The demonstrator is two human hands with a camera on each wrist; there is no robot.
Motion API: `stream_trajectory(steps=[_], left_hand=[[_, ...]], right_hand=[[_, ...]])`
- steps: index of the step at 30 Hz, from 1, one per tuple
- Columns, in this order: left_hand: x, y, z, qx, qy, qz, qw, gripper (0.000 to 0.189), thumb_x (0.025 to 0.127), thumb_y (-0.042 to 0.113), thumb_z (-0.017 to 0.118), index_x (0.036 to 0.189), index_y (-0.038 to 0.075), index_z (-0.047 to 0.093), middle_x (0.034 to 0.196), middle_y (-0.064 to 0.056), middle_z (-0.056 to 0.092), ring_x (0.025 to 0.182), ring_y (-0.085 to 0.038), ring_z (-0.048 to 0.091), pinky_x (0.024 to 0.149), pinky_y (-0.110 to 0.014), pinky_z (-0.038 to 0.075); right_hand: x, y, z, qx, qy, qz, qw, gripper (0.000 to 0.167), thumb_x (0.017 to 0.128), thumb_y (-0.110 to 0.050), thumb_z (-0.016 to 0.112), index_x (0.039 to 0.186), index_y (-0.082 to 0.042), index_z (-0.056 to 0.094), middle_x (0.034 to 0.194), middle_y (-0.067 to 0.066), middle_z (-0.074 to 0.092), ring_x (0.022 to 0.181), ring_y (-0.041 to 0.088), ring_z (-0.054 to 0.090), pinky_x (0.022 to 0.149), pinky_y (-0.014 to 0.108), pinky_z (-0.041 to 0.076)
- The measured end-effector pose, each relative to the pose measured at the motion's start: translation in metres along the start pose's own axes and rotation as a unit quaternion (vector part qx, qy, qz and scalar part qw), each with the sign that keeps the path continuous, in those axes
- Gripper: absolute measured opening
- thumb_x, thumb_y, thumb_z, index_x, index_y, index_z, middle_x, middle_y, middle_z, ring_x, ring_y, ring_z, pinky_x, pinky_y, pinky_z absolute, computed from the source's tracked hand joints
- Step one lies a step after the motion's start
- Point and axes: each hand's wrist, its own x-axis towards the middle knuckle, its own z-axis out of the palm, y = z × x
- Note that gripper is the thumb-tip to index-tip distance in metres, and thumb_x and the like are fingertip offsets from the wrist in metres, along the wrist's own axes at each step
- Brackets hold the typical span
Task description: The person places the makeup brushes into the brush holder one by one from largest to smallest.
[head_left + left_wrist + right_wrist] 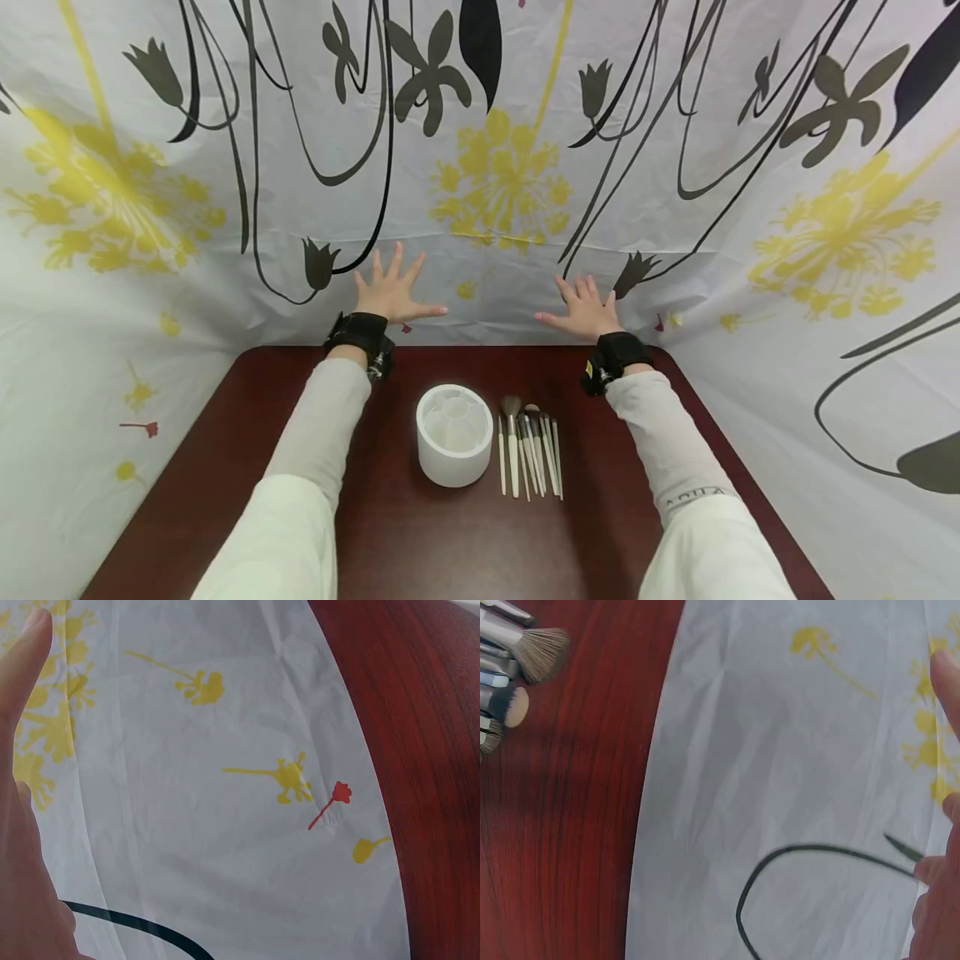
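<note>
My left hand (392, 294) is stretched out past the table's far edge, fingers spread and straight, holding nothing. Likewise my right hand (587, 308) reaches forward with spread fingers and holds nothing. Between the forearms, a white round brush holder (453, 471) with inner compartments stands upright on the table. Just to its right lie several makeup brushes (514, 458) side by side, pale handles toward me and bristles away. The right wrist view shows some bristle heads, including a fluffy brush (544, 655), at its upper left. Neither hand touches the holder or brushes.
The dark red wooden table (442, 542) ends just short of the hands. Beyond it and at both sides hangs a white curtain (510, 292) printed with yellow and grey flowers. A black wrist camera band (363, 333) sits on the left wrist, another band (621, 354) on the right.
</note>
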Motion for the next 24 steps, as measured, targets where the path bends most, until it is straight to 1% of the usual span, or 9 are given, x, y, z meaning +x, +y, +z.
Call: stream_trajectory(steps=[4, 8, 10, 12, 15, 18, 21, 22, 24], left_hand=[[-0.004, -0.001, 0.001, 0.012, -0.001, 0.024, 0.9996, 0.105, 0.067, 0.081, 0.045, 0.144, 0.034, -0.007, 0.150, -0.006, -0.018, 0.133, -0.042, -0.016, 0.095, -0.070, -0.003], [-0.007, 0.002, 0.005, 0.035, -0.002, 0.050, 0.9981, 0.107, 0.065, 0.082, 0.045, 0.144, 0.033, -0.009, 0.151, -0.007, -0.013, 0.134, -0.040, -0.014, 0.095, -0.070, -0.002], [-0.008, 0.004, 0.008, 0.041, 0.001, 0.063, 0.9971, 0.108, 0.065, 0.082, 0.046, 0.145, 0.031, -0.007, 0.152, -0.007, -0.012, 0.135, -0.040, -0.011, 0.097, -0.069, 0.002], [-0.009, 0.006, 0.011, 0.041, 0.005, 0.082, 0.9958, 0.109, 0.065, 0.081, 0.048, 0.145, 0.030, -0.005, 0.152, -0.007, -0.011, 0.136, -0.039, -0.006, 0.098, -0.067, 0.009], [-0.012, 0.008, 0.015, 0.033, 0.007, 0.112, 0.9931, 0.107, 0.067, 0.078, 0.049, 0.146, 0.028, -0.003, 0.152, -0.006, -0.010, 0.136, -0.038, 0.004, 0.096, -0.064, 0.023], [-0.015, 0.009, 0.018, 0.029, 0.013, 0.137, 0.9900, 0.104, 0.069, 0.075, 0.051, 0.147, 0.026, 0.002, 0.152, -0.007, -0.005, 0.135, -0.036, 0.012, 0.092, -0.060, 0.032], [-0.018, 0.009, 0.020, 0.030, 0.019, 0.154, 0.9874, 0.101, 0.071, 0.073, 0.051, 0.147, 0.023, 0.006, 0.152, -0.008, 0.000, 0.134, -0.036, 0.015, 0.092, -0.058, 0.033], [-0.019, 0.009, 0.021, 0.030, 0.019, 0.160, 0.9865, 0.101, 0.071, 0.073, 0.051, 0.147, 0.022, 0.007, 0.152, -0.009, 0.001, 0.134, -0.036, 0.015, 0.092, -0.058, 0.033], [-0.022, 0.010, 0.022, 0.028, 0.012, 0.170, 0.9849, 0.100, 0.072, 0.072, 0.051, 0.147, 0.022, 0.007, 0.152, -0.008, 0.002, 0.134, -0.036, 0.015, 0.093, -0.057, 0.033]], right_hand=[[-0.004, -0.004, 0.012, -0.001, 0.019, -0.024, 0.9995, 0.084, 0.084, -0.058, 0.049, 0.146, -0.015, 0.013, 0.148, 0.024, 0.011, 0.136, 0.038, -0.002, 0.101, 0.063, -0.005], [-0.007, -0.010, 0.025, 0.001, 0.023, -0.044, 0.9988, 0.082, 0.085, -0.055, 0.051, 0.146, -0.013, 0.016, 0.148, 0.023, 0.012, 0.137, 0.036, -0.001, 0.101, 0.062, -0.004], [-0.010, -0.012, 0.031, 0.002, 0.023, -0.050, 0.9985, 0.081, 0.085, -0.053, 0.052, 0.145, -0.012, 0.018, 0.148, 0.023, 0.011, 0.137, 0.036, 0.000, 0.102, 0.062, -0.003], [-0.012, -0.014, 0.037, 0.007, 0.029, -0.052, 0.9982, 0.079, 0.085, -0.051, 0.053, 0.145, -0.011, 0.020, 0.148, 0.023, 0.013, 0.137, 0.036, 0.004, 0.102, 0.063, -0.001], [-0.016, -0.018, 0.044, 0.011, 0.039, -0.056, 0.9976, 0.074, 0.086, -0.047, 0.054, 0.143, -0.010, 0.024, 0.146, 0.024, 0.018, 0.135, 0.037, 0.015, 0.102, 0.062, 0.009], [-0.019, -0.021, 0.051, 0.013, 0.047, -0.060, 0.9970, 0.069, 0.087, -0.043, 0.055, 0.141, -0.008, 0.029, 0.143, 0.025, 0.025, 0.129, 0.039, 0.028, 0.097, 0.059, 0.027], [-0.023, -0.023, 0.061, 0.017, 0.052, -0.065, 0.9964, 0.063, 0.088, -0.039, 0.055, 0.138, -0.006, 0.034, 0.140, 0.024, 0.032, 0.123, 0.040, 0.037, 0.088, 0.054, 0.039], [-0.024, -0.024, 0.064, 0.021, 0.053, -0.068, 0.9960, 0.062, 0.088, -0.037, 0.055, 0.137, -0.005, 0.035, 0.138, 0.024, 0.035, 0.121, 0.039, 0.039, 0.086, 0.052, 0.041], [-0.027, -0.025, 0.071, 0.032, 0.056, -0.075, 0.9951, 0.059, 0.088, -0.035, 0.055, 0.135, -0.004, 0.038, 0.134, 0.022, 0.040, 0.119, 0.038, 0.041, 0.086, 0.050, 0.042]])
